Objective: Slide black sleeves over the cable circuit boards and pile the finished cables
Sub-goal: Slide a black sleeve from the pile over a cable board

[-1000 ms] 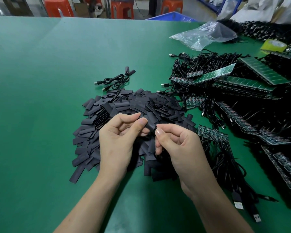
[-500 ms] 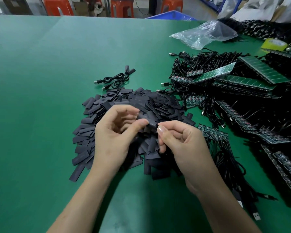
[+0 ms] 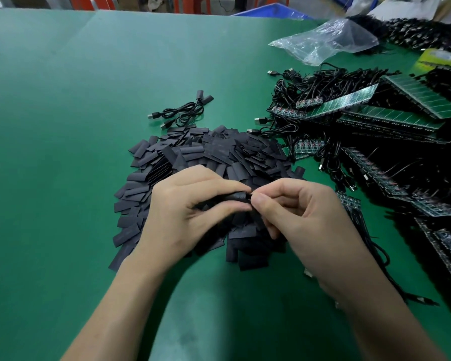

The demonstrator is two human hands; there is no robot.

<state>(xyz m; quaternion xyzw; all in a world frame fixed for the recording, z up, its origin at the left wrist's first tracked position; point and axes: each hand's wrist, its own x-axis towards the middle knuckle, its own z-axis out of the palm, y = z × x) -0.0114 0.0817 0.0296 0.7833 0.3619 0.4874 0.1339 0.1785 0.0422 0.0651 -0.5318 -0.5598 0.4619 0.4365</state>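
My left hand grips a black sleeve between thumb and fingers, held level above the heap of loose black sleeves. My right hand pinches the sleeve's right end, where a cable's board meets the sleeve mouth; the board itself is hidden by my fingers. That cable trails down past my right wrist. Two sleeved cables lie together beyond the heap.
Green circuit board strips with black cables crowd the right side of the green table. A clear plastic bag and a yellow tape roll lie at the back right. Orange stools and a blue bin stand behind the table.
Both hands have come closer together over the heap. My left thumb and fingers have closed along the sleeve, and my right fingertips now press at its right end.
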